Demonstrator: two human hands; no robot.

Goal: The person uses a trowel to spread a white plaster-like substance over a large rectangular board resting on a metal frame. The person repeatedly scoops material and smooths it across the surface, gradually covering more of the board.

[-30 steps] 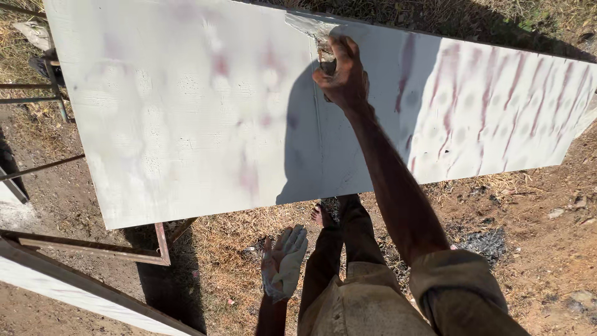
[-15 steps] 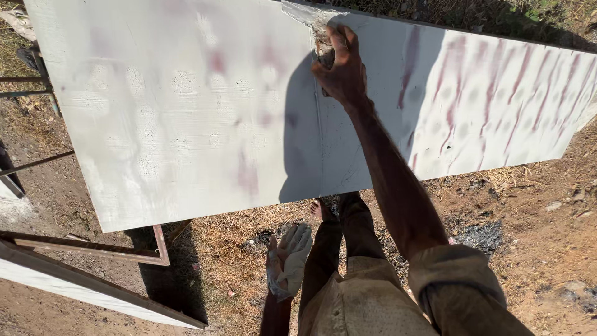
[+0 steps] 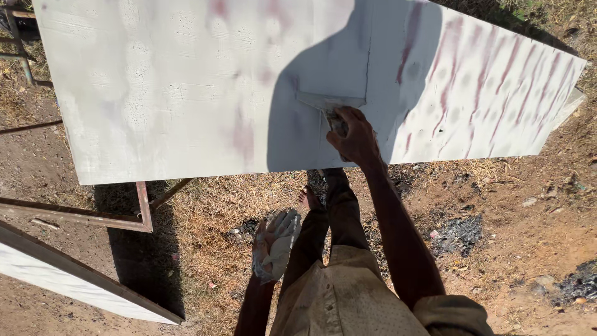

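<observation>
The putty knife (image 3: 328, 102) lies flat against the white board (image 3: 186, 93), near the board's front edge and right of its middle — a broad, thin metal blade smeared pale with filler. It looks light and stiff with a little spring, best held by the handle, as now: the right hand (image 3: 354, 134) is closed around that handle. The board itself is large and rigid, coated white with reddish streaks showing through toward its right end. The left hand (image 3: 277, 242) hangs low over the dry ground, coated in white; whether it grips anything I cannot tell. A rusty metal frame (image 3: 93, 218) stands under the board's left corner.
</observation>
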